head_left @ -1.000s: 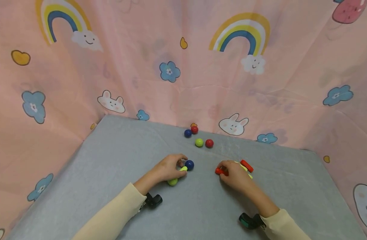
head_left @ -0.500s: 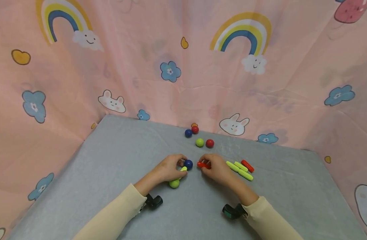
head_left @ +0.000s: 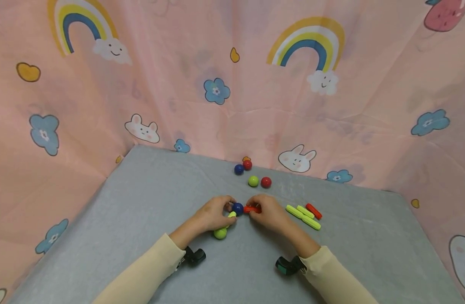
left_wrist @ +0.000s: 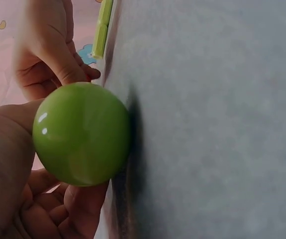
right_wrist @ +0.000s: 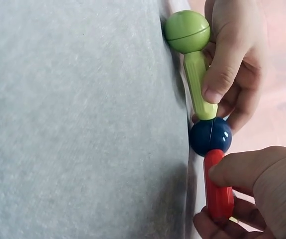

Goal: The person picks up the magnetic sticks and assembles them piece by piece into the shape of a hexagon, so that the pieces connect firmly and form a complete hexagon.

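Observation:
My left hand pinches a yellow-green ribbed rod between thumb and fingers. At the rod's near end sits a green ball, which fills much of the left wrist view. A dark blue ball joins the rod's other end. My right hand holds a red rod, thumb on one side and fingertips on the other. One end of the red rod touches the blue ball, so ball, rod, ball and rod form a chain low over the grey cloth.
Right of my right hand lie several yellow-green rods and another red rod. Farther back on the grey cloth are a green ball, a blue ball and two red balls. A pink printed curtain stands behind.
My right hand has carried the red rod leftward from beside the loose rods to the blue ball, and they now touch. My left hand has stayed nearly still on the yellow-green rod.

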The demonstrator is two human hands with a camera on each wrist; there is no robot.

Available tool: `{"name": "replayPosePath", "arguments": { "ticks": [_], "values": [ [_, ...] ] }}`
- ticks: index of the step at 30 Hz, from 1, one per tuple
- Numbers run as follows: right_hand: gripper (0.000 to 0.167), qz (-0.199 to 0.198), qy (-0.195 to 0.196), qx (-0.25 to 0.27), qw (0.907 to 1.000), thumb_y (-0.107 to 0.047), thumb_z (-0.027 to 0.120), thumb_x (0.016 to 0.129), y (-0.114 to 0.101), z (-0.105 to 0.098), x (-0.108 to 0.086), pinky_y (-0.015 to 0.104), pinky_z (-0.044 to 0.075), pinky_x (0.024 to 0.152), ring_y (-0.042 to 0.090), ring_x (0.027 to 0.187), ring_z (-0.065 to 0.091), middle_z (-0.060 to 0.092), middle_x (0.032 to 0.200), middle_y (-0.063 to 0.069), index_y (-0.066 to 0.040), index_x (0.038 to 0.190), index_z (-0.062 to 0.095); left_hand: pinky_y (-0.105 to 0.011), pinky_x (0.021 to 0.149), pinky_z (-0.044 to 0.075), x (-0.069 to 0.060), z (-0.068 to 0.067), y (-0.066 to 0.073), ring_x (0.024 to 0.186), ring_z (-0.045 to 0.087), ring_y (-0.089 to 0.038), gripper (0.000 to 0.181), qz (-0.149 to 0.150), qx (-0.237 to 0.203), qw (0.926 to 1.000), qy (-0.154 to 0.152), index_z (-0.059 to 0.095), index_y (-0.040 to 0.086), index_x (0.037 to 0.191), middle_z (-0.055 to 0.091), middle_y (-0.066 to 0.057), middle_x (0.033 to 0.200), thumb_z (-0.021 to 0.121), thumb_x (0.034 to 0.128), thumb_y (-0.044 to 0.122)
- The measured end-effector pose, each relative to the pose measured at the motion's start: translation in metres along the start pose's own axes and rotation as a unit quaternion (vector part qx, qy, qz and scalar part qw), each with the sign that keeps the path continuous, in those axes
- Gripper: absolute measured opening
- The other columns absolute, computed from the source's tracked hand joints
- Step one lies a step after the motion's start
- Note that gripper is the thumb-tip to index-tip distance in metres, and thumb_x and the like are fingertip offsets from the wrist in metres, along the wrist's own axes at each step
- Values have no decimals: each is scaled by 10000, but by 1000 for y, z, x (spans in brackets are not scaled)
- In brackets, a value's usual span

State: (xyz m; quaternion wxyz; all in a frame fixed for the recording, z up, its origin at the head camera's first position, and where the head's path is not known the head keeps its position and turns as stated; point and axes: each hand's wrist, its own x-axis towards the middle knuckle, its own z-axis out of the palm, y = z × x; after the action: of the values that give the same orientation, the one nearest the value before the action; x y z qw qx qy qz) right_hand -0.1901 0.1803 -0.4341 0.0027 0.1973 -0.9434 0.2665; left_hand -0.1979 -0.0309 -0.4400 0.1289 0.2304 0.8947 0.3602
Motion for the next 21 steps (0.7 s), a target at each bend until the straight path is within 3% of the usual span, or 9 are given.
{"name": "replayPosePath", "arguments": {
  "ticks": [9,16,21],
  "values": [
    [166,627,29,338,9975,-77,747,786,4,0,-2,286,492,702,129,756,543,674,868,26,-63,949,723,-359,859,482,1,0,0,943,571,-164,439,40,237,9996,141,613,82,1182,627,-42,1032,759,804,252],
    [160,774,62,572,9953,-66,741,798,1,-4,-2,271,514,664,133,762,586,689,902,45,-72,957,727,-374,891,484,12,-3,5,999,576,-195,355,194,517,9981,257,662,87,1125,616,-65,1093,739,828,266],
    [140,1018,94,657,9926,-98,743,811,-1,-4,0,245,495,589,128,728,580,678,890,31,-112,949,725,-358,861,491,21,-3,10,968,579,-189,294,242,614,9977,176,692,113,1086,627,-58,1080,737,830,251]
  ]
}}
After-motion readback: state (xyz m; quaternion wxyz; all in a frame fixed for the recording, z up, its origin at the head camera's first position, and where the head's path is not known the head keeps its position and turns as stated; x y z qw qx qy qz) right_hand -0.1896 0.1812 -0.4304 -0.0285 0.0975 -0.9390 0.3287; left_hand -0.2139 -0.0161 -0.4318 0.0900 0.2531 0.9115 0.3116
